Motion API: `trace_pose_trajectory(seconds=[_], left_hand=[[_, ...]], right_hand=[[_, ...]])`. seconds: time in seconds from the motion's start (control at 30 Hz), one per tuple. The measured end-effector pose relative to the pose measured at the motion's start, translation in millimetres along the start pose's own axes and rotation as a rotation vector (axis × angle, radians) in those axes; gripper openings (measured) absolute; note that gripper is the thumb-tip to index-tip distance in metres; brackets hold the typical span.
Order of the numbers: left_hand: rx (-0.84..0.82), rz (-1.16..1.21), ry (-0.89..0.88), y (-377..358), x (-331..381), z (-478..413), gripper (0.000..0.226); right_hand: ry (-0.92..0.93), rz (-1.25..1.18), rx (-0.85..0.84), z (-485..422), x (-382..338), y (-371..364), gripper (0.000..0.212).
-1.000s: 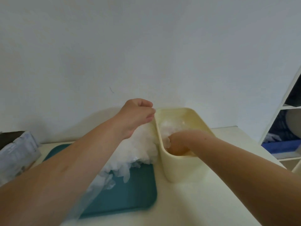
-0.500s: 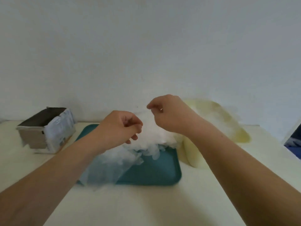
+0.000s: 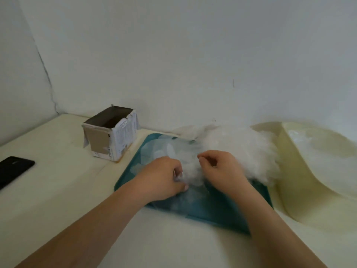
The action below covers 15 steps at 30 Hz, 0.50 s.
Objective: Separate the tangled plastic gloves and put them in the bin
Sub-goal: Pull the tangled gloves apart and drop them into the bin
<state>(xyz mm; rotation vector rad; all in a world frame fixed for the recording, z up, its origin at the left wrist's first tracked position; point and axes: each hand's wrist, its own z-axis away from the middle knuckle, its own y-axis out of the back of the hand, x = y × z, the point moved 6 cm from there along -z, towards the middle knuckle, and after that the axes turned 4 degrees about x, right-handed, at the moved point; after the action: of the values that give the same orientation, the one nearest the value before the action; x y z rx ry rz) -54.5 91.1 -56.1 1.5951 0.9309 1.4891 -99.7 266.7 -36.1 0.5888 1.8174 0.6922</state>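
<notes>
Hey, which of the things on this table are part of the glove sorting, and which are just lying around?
In the job: tangled gloves heaped on the teal tray; bin beside it; left hand and right hand, both pinching gloves.
Lying about: torn box; black phone.

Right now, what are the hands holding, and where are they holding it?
Both the left hand and right hand pinch the plastic gloves at the pile's near edge.

Torn carton [image 3: 110, 138], black phone [image 3: 14, 170]
</notes>
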Motion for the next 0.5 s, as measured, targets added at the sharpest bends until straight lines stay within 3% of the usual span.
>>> trace_pose_trajectory(seconds=[0.13, 0.37, 0.5], left_hand=[[0.009, 0.080, -0.059, -2, 0, -3, 0.010], [0.250, 0.129, -0.100, 50, -1, 4, 0.041], [0.370, 0.593, 0.112, 63, -17, 7, 0.043]], right_hand=[[0.055, -0.034, 0.079, 4, 5, 3, 0.013], [-0.045, -0.332, 0.191, 9, -9, 18, 0.044], [-0.040, -0.555, -0.025, 13, -27, 20, 0.078]])
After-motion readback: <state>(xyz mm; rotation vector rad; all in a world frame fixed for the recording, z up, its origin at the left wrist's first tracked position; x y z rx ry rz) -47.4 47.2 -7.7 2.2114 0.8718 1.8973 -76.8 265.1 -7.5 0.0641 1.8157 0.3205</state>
